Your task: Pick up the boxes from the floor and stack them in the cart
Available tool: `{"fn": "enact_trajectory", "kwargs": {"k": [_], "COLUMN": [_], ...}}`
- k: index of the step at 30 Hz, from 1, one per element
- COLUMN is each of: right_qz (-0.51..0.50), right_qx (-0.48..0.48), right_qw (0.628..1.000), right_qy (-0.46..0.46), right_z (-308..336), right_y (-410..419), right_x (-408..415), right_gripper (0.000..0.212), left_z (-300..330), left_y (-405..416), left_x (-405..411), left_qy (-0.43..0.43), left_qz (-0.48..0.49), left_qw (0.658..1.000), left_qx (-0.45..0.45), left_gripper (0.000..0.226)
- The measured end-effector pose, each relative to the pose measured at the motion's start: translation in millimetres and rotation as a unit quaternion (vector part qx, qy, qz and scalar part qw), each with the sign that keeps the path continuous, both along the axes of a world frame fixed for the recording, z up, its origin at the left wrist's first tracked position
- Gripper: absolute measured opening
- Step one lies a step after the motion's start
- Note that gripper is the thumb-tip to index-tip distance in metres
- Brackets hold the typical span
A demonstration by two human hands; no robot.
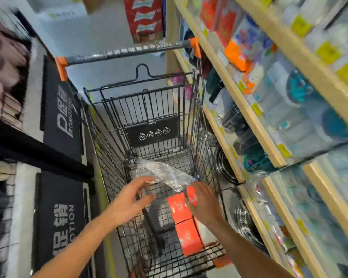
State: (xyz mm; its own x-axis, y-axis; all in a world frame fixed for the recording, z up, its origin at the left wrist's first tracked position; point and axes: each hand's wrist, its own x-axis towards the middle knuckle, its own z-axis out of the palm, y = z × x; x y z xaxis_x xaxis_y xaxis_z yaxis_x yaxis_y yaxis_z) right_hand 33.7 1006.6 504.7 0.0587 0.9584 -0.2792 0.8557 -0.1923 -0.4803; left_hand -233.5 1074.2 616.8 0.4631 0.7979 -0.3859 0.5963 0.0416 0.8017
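Far left of the frame: a dark display stand with black promotion panels [62, 117] bearing white lettering, one above the other; blurred goods sit on the stand at upper left.

Lower left to centre: the left hand [133, 199] reaches over the near left part of the cart [109, 157], a black wire trolley whose grey handle bar [129, 52] with orange end caps lies across the upper centre of the frame. The fingers [147, 180] of this hand are spread and released, grasping nothing; their tips lie at the lower left edge of a crumpled clear plastic wrap [165, 173] that sits inside the basket. Whether they touch the wrap cannot be told.

Centre: a black warning plate [151, 131] hangs on the far wire flap of the basket.

Centre right: red boxes [187, 223] lie in a row along the right side of the basket floor, at lower centre of the frame. The right hand [203, 201] rests on the upper end of this row, palm down, fingers extended over the top box. Motion blur hides whether they grip it or merely touch it.

Right of the frame: wooden shelves [249, 117] run diagonally, stocked with packaged goods and yellow price tags; all are blurred.
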Motion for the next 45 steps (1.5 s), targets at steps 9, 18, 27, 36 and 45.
{"fn": "enact_trajectory", "kwargs": {"k": [9, 18, 27, 36, 45], "right_qz": [0.064, 0.070, -0.067, -0.293, -0.454], "right_qx": [0.115, 0.148, 0.167, 0.077, 0.060], "right_qw": [0.991, 0.985, 0.977, 0.944, 0.875], "right_qy": [0.009, -0.051, -0.114, -0.133, -0.155], "right_z": [126, 219, 267, 292, 302], "right_y": [24, 2, -78, -242, -404], "right_x": [52, 70, 46, 37, 25], "right_gripper": [0.062, 0.073, 0.078, 0.070, 0.082], "left_z": [92, 141, 169, 174, 189], "left_y": [-6, -10, -4, -62, -187], "left_x": [41, 55, 51, 139, 221], "left_qy": [0.168, 0.249, 0.173, 0.064, 0.006], "left_qz": [-0.113, -0.163, -0.268, -0.457, -0.600], "left_qw": [0.936, 0.891, 0.853, 0.787, 0.685], "left_qx": [0.289, 0.342, 0.413, 0.409, 0.412], "left_gripper": [0.060, 0.076, 0.076, 0.085, 0.084]}}
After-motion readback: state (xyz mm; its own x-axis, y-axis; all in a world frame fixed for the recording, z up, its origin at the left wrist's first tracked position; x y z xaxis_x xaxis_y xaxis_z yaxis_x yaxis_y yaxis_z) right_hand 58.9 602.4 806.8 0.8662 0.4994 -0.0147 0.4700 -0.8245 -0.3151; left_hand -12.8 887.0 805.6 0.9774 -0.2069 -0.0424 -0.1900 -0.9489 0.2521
